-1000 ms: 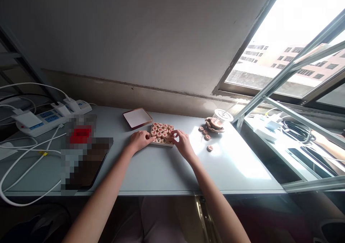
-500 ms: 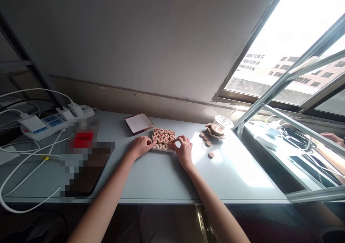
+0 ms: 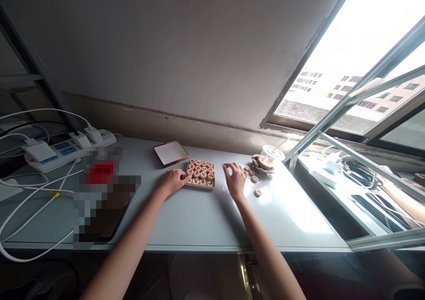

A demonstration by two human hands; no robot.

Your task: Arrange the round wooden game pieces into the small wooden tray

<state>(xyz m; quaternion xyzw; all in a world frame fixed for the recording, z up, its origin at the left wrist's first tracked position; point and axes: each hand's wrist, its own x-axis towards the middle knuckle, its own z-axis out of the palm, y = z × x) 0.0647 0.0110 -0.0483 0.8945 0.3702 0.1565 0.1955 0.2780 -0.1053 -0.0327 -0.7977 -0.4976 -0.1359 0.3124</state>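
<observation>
A small wooden box [image 3: 213, 176] on the grey table holds several round wooden chess pieces [image 3: 200, 173] with red and black characters. My left hand [image 3: 173, 181] rests against the box's left side, fingertips touching its edge. My right hand [image 3: 235, 177] hovers just right of the box, fingers apart and empty. A few loose chess pieces [image 3: 257, 192] lie on the table to the right of my right hand. The box's lid [image 3: 170, 153], white inside with a dark red rim, lies behind the box to the left.
A clear plastic cup [image 3: 272, 153] and a brown clump stand at the back right by the open window frame [image 3: 335, 114]. A power strip [image 3: 66, 147] with white cables lies far left. A dark flat object [image 3: 109, 213] sits near the table's front edge [image 3: 186, 247].
My right hand has lifted off the box's right edge and moved right, toward the loose pieces. My left hand has stayed at the box's left side.
</observation>
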